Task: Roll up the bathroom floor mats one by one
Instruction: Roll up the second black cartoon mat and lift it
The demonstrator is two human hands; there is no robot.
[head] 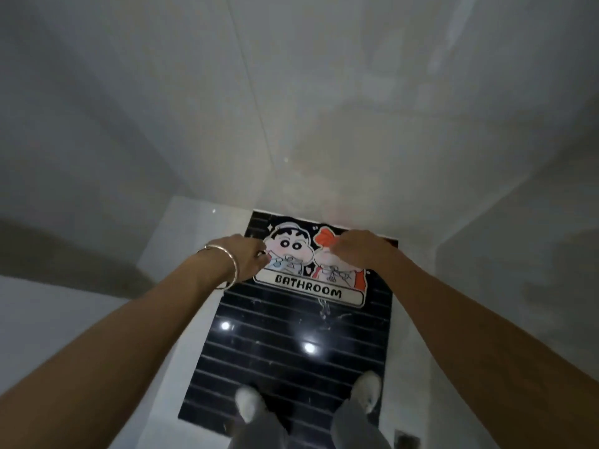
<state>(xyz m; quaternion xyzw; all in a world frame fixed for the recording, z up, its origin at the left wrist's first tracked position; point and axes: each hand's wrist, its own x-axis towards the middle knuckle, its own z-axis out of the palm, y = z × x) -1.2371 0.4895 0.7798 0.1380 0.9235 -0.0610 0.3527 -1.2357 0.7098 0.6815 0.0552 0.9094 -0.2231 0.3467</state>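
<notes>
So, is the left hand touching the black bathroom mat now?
Cannot tell. In the head view the left hand overlaps the mat at its far left edge, beside the cartoon print, but this view from above shows neither contact nor gap.

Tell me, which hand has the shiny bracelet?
The left hand: a thin silver bangle circles its wrist. The right hand has a bare wrist, with nothing worn on it.

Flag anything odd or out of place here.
Both pale shoes stand on the near end of the glossy black striped bathroom mat, which would likely block rolling it. Whitish smears sit just below its BATHROOM label.
</notes>
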